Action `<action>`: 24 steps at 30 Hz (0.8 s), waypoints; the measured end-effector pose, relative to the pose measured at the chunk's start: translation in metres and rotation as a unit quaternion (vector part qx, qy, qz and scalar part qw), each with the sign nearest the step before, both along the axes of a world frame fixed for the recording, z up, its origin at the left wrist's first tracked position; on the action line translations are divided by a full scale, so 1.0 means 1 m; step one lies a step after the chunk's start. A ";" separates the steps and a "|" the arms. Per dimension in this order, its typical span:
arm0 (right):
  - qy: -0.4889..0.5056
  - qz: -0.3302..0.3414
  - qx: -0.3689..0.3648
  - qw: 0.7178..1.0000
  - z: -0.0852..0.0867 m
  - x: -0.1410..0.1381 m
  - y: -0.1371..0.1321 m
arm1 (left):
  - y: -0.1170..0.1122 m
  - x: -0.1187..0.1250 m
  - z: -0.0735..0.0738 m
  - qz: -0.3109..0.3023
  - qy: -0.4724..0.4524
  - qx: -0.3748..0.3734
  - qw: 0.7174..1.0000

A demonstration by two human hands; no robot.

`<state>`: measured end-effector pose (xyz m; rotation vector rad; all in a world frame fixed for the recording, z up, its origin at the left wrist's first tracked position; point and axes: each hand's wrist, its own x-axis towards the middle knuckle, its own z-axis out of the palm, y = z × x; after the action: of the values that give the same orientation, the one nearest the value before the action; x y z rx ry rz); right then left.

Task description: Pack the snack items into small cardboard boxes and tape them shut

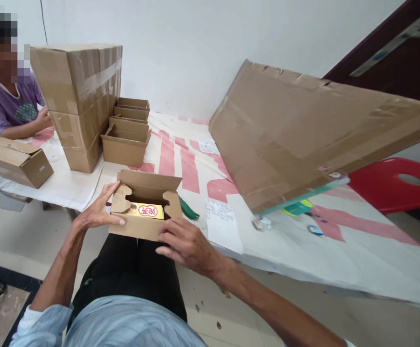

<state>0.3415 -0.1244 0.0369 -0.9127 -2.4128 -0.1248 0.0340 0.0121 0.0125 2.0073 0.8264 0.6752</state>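
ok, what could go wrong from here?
1. The open carton appears to jut past the near edge of the table; if the left hand lost its hold, it might tip or drop.
2. The left side flap overlaps the end of the yellow box in this view and could snag it.
3. The tall carton stack stands beside open boxes; a bump could unsettle it.

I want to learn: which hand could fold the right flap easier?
Probably the right hand: it's close to the right flap, while the left hand holds the other side of the box.
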 end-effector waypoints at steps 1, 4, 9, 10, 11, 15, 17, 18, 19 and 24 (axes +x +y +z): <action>0.015 -0.003 -0.030 0.999 0.003 0.001 0.005 | -0.002 0.001 0.000 0.003 0.000 0.004 1.000; 0.001 -0.054 -0.108 0.993 0.017 -0.001 0.033 | -0.005 0.004 0.000 0.014 -0.003 0.001 1.000; -0.152 -0.112 -0.284 0.940 0.048 -0.014 0.085 | -0.008 0.004 -0.001 0.016 -0.009 -0.005 1.000; -0.171 -0.112 -0.313 0.927 0.054 -0.017 0.092 | -0.008 0.003 -0.001 0.015 -0.009 -0.007 1.000; -0.189 -0.110 -0.336 0.916 0.059 -0.019 0.098 | -0.007 0.003 -0.001 0.015 -0.009 -0.007 1.000; -0.246 -0.113 -0.367 0.890 0.066 -0.026 0.107 | -0.005 0.005 -0.005 0.014 -0.007 -0.006 1.000; -0.268 -0.127 -0.343 0.891 0.059 -0.027 0.108 | -0.004 0.007 -0.007 0.015 -0.011 -0.008 1.000; -0.273 -0.133 -0.323 0.896 0.053 -0.027 0.107 | -0.004 0.008 -0.008 0.016 -0.015 -0.009 1.000; -0.270 -0.132 -0.302 0.905 0.047 -0.026 0.107 | -0.004 0.008 -0.009 0.018 -0.018 -0.011 1.000; -0.136 -0.075 -0.201 0.967 0.037 -0.005 0.104 | -0.001 0.009 -0.013 0.038 -0.035 -0.013 0.999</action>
<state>0.3362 -0.0205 0.0744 -1.3365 -2.6730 0.2077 0.0426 0.0112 -0.0010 1.9263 0.8700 0.7698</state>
